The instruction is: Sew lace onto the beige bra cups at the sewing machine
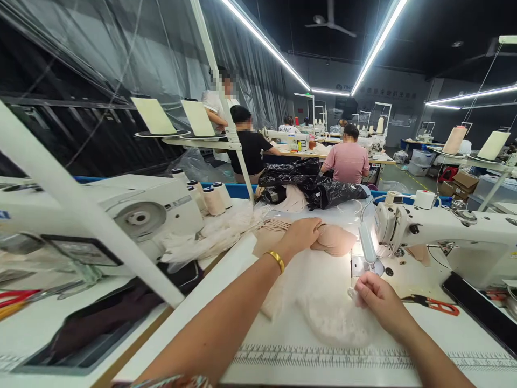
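Observation:
My left hand, with a gold bangle at the wrist, reaches forward onto a pile of beige fabric pieces. Its fingers curl down onto the pieces, and the fingertips are partly hidden. Close to the sewing machine's needle area, my right hand pinches the edge of a pale, sheer cream fabric between thumb and fingers. That fabric lies spread across the white table in front of me. The sewing machine stands at the right, its small lamp lit above the plate.
Orange-handled snips lie right of my right hand. A printed ruler strip runs along the table's front edge. Black plastic bags sit behind the beige pieces. Thread cones and another machine are at left. Several people work farther back.

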Action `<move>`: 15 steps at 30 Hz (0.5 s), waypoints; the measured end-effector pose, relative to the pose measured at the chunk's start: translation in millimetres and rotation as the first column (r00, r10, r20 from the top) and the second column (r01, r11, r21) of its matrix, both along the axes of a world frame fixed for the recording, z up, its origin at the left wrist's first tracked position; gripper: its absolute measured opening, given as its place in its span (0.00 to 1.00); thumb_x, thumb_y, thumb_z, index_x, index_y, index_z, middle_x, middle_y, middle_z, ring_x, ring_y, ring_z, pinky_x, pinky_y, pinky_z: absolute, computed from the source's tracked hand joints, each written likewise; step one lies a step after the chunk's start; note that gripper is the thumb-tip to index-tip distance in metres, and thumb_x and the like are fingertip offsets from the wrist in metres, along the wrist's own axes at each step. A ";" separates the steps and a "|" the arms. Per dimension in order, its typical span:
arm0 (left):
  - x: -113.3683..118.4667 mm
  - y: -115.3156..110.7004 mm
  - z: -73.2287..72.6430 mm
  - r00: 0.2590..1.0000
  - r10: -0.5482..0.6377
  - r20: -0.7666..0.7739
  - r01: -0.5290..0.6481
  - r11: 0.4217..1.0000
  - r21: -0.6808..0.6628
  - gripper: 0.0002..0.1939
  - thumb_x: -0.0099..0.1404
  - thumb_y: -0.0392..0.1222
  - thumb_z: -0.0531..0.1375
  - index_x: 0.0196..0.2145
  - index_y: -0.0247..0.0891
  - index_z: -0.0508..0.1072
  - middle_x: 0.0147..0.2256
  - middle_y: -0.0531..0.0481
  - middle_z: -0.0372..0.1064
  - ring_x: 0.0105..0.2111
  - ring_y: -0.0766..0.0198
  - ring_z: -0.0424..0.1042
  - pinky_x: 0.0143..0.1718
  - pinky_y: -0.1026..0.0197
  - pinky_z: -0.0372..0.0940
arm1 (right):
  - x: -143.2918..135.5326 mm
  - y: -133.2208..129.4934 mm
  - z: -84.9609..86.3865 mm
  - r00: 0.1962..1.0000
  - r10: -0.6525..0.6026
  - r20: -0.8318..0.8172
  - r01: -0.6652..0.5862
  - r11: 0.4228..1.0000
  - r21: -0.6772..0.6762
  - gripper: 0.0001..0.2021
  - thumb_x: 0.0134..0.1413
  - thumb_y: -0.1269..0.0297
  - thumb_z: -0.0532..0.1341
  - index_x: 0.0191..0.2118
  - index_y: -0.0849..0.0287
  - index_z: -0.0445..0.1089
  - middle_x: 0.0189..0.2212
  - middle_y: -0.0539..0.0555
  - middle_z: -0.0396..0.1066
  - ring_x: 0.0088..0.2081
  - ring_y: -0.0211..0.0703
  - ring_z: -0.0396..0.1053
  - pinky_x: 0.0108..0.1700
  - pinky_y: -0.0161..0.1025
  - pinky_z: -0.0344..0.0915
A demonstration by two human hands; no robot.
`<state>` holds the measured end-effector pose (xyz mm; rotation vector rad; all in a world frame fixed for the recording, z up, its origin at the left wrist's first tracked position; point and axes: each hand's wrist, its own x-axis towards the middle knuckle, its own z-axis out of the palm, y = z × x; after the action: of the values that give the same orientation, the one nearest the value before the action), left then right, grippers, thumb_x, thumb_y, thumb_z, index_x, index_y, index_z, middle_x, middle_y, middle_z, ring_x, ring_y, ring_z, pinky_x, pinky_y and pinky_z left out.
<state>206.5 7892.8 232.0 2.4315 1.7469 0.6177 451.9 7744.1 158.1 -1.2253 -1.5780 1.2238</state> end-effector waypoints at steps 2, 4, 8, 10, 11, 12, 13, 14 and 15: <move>2.8 -2.3 7.3 0.996 0.086 0.025 -0.087 0.995 0.047 0.11 0.66 0.30 0.52 0.37 0.35 0.74 0.41 0.36 0.78 0.45 0.47 0.76 0.48 0.50 0.66 | 0.9 -0.6 1.5 1.000 -0.001 -0.006 0.001 1.000 0.003 0.22 0.65 0.39 0.57 0.35 0.55 0.64 0.28 0.49 0.71 0.33 0.44 0.66 0.40 0.42 0.60; 3.6 -12.0 15.4 0.983 0.163 0.086 -0.171 0.981 0.095 0.11 0.68 0.33 0.50 0.37 0.35 0.72 0.42 0.33 0.76 0.48 0.44 0.74 0.50 0.47 0.65 | 2.1 -1.8 3.7 1.000 -0.003 -0.007 0.003 1.000 -0.006 0.22 0.65 0.39 0.58 0.35 0.55 0.65 0.29 0.49 0.71 0.34 0.43 0.66 0.40 0.41 0.60; 0.3 -60.0 23.7 0.956 0.161 0.247 -0.175 0.984 0.035 0.10 0.68 0.42 0.50 0.37 0.39 0.70 0.34 0.46 0.73 0.37 0.53 0.73 0.39 0.55 0.66 | 4.7 -2.4 6.8 1.000 -0.005 0.000 0.005 1.000 -0.026 0.23 0.65 0.39 0.58 0.35 0.56 0.66 0.29 0.49 0.71 0.33 0.42 0.65 0.39 0.40 0.59; -0.7 -91.6 19.5 0.896 0.075 0.439 -0.018 0.991 -0.132 0.10 0.65 0.47 0.53 0.35 0.40 0.69 0.29 0.52 0.68 0.30 0.59 0.69 0.31 0.60 0.63 | 5.7 -2.3 7.5 1.000 -0.010 -0.006 0.010 0.999 -0.036 0.25 0.65 0.36 0.57 0.36 0.56 0.68 0.29 0.50 0.71 0.33 0.43 0.65 0.38 0.39 0.60; -0.5 -106.4 15.1 0.846 0.052 0.531 0.077 0.973 -0.218 0.10 0.63 0.49 0.55 0.33 0.40 0.68 0.27 0.54 0.66 0.29 0.61 0.67 0.29 0.61 0.60 | 6.0 -2.6 7.8 1.000 -0.015 -0.013 0.015 0.999 -0.043 0.27 0.65 0.34 0.56 0.37 0.56 0.68 0.29 0.50 0.71 0.33 0.43 0.65 0.37 0.40 0.60; 0.2 -119.7 9.6 0.807 0.049 0.589 0.151 0.946 -0.286 0.11 0.60 0.50 0.57 0.31 0.40 0.67 0.26 0.55 0.63 0.27 0.63 0.64 0.28 0.62 0.57 | 6.3 -3.1 8.2 1.000 -0.020 -0.022 0.019 0.999 -0.051 0.28 0.65 0.32 0.54 0.38 0.56 0.69 0.29 0.51 0.71 0.32 0.43 0.65 0.37 0.40 0.60; 1.5 -130.9 3.3 0.778 0.056 0.626 0.207 0.918 -0.339 0.10 0.58 0.50 0.58 0.30 0.40 0.66 0.25 0.56 0.61 0.27 0.64 0.62 0.27 0.63 0.55 | 6.6 -3.8 8.7 0.999 -0.023 -0.031 0.021 0.998 -0.056 0.30 0.65 0.31 0.51 0.38 0.56 0.69 0.29 0.51 0.71 0.32 0.43 0.64 0.37 0.40 0.60; 3.1 -139.8 -3.4 0.772 0.065 0.632 0.234 0.896 -0.378 0.10 0.57 0.49 0.58 0.29 0.40 0.66 0.25 0.57 0.59 0.26 0.65 0.60 0.27 0.63 0.53 | 6.7 -4.8 9.0 0.999 -0.021 -0.039 0.018 0.998 -0.058 0.31 0.66 0.30 0.49 0.39 0.57 0.69 0.29 0.51 0.71 0.31 0.43 0.63 0.38 0.40 0.60; 4.9 -146.5 -9.9 0.779 0.072 0.622 0.239 0.884 -0.402 0.08 0.56 0.47 0.57 0.28 0.40 0.65 0.24 0.57 0.59 0.26 0.65 0.60 0.27 0.63 0.53 | 6.8 -5.9 9.1 0.999 -0.014 -0.044 0.011 0.998 -0.054 0.31 0.66 0.30 0.50 0.39 0.57 0.69 0.29 0.51 0.71 0.31 0.43 0.63 0.38 0.41 0.60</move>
<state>211.4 7746.3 222.2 1.6894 1.2984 0.7724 458.7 7738.3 167.3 -1.2319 -1.5119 1.2846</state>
